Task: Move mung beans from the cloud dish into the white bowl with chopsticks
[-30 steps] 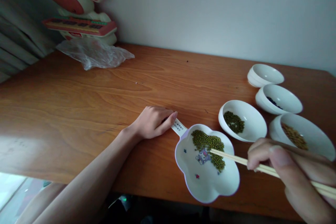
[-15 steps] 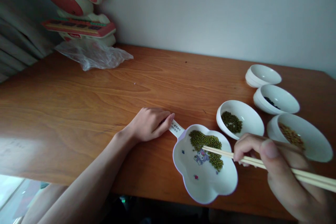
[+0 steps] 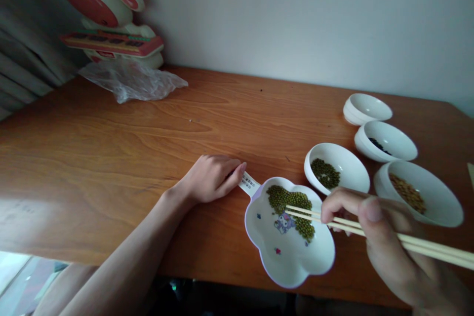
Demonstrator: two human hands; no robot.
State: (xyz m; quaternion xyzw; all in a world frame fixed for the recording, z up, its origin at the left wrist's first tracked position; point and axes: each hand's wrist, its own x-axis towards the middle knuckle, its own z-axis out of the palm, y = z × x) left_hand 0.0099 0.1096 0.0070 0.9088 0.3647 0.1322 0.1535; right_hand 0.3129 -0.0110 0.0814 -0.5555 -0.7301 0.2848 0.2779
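Note:
My left hand (image 3: 217, 177) is closed around the end of the handle of a flower-shaped plate (image 3: 266, 261), white with a purple rim and a printed cartoon figure. Green mung beans (image 3: 292, 202) lie spread over the plate's far half. Between the fingers of my right hand (image 3: 385, 232) is a pair of wooden chopsticks (image 3: 344, 227). Their tips sit slightly apart over the edge of the beans, near the printed figure; whether a bean is between them I cannot tell. Just beyond that hand stands a white bowl (image 3: 353, 170) with mung beans in it.
Right of it, one white bowl (image 3: 444, 202) contains tan beans or kernels and another (image 3: 403, 140) some dark ones. A further white bowl (image 3: 370, 107) stands behind. A clear plastic bag (image 3: 137, 81) lies before a rabbit-shaped toy keyboard (image 3: 114, 42), back left on the wooden table (image 3: 222, 113).
My right hand has shifted slightly left, and the chopstick tips have parted a little. My left hand keeps its hold on the plate's handle. The view has moved a touch.

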